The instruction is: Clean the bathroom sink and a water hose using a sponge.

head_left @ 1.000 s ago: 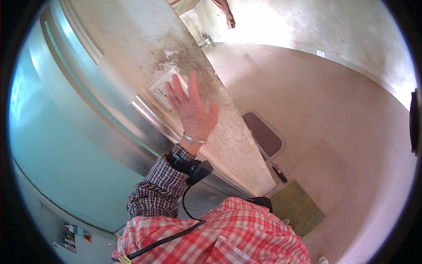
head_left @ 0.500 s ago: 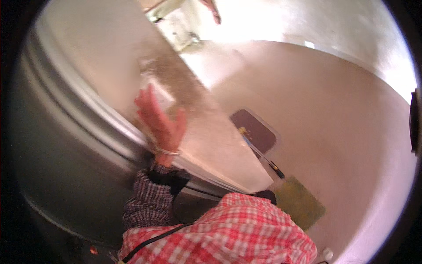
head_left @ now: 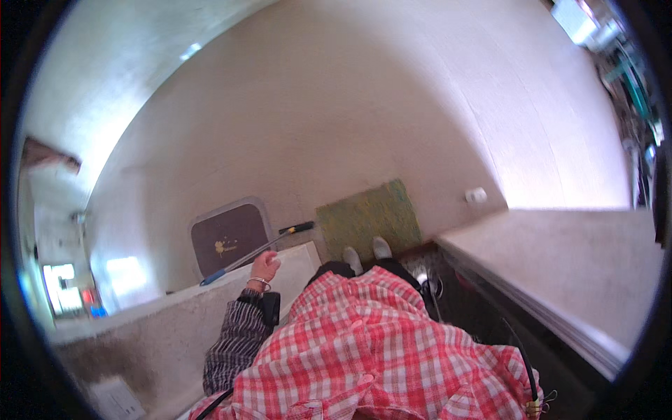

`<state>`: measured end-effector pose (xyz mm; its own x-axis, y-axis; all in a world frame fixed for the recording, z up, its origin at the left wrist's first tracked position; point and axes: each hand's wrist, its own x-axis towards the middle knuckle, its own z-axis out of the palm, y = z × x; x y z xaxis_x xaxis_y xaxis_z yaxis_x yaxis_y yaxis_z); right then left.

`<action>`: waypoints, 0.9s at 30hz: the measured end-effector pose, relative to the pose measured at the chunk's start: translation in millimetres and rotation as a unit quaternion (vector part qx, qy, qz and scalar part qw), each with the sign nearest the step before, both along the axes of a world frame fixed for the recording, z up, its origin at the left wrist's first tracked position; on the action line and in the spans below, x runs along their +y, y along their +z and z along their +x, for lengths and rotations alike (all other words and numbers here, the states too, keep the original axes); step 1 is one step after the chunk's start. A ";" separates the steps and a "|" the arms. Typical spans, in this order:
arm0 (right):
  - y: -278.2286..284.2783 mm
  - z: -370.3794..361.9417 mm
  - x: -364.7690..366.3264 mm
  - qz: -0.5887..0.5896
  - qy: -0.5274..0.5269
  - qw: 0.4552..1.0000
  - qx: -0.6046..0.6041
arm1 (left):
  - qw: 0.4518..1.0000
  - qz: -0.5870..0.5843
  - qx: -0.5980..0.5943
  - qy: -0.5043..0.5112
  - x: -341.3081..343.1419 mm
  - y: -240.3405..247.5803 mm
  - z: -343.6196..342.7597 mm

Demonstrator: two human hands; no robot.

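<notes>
My left hand (head_left: 264,266) is low in front of me, beside the pale ledge (head_left: 297,269). Its fingers are loosely bent and slightly apart, and I see nothing held in them. A bracelet circles the wrist, below a dark striped sleeve. Just past the hand, a long thin pole (head_left: 248,257) with a blue end and a black-and-yellow end lies slantwise; I cannot tell that the hand touches it. My right hand is out of sight. A red-and-white checked garment (head_left: 364,350) covers my front.
My feet (head_left: 381,247) are at the near edge of a green mat (head_left: 367,217). A dark brown mat (head_left: 231,238) with a grey border lies left of it. A pale slab (head_left: 574,259) stands to the right, and a small white object (head_left: 476,195) sits on the floor.
The view has swung to the right, away from the large grey metal surface. My left hand, spread over the pale ledge before, is now lower with its fingers more bent.
</notes>
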<state>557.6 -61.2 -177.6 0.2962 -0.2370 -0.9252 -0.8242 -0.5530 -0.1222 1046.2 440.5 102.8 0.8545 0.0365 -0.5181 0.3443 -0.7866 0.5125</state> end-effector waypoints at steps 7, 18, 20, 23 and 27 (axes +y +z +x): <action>165.9 46.9 81.0 -0.017 -0.172 0.981 0.087 | 0.991 -0.041 0.128 0.011 11.6 -53.3 -15.5; 245.1 10.3 170.7 -0.081 -0.227 0.957 0.161 | 0.971 -0.164 0.167 -0.059 -24.4 -34.3 25.4; 171.3 -87.0 199.7 -0.157 -0.157 0.958 0.184 | 0.961 -0.159 0.221 -0.056 -23.1 -53.0 26.9; 215.0 -46.8 220.3 -0.130 -0.177 0.961 0.168 | 0.965 -0.103 0.217 -0.108 13.0 -92.6 34.9; 293.9 -16.4 245.2 -0.162 -0.256 0.942 0.141 | 0.949 -0.116 0.253 -0.147 13.5 -117.1 44.3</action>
<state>541.1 184.0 116.3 -0.1806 -0.5665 -0.8040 -0.9677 -0.0439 0.2483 1090.6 453.9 -14.3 0.4490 -0.3313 -0.8299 0.3756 -0.7727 0.5117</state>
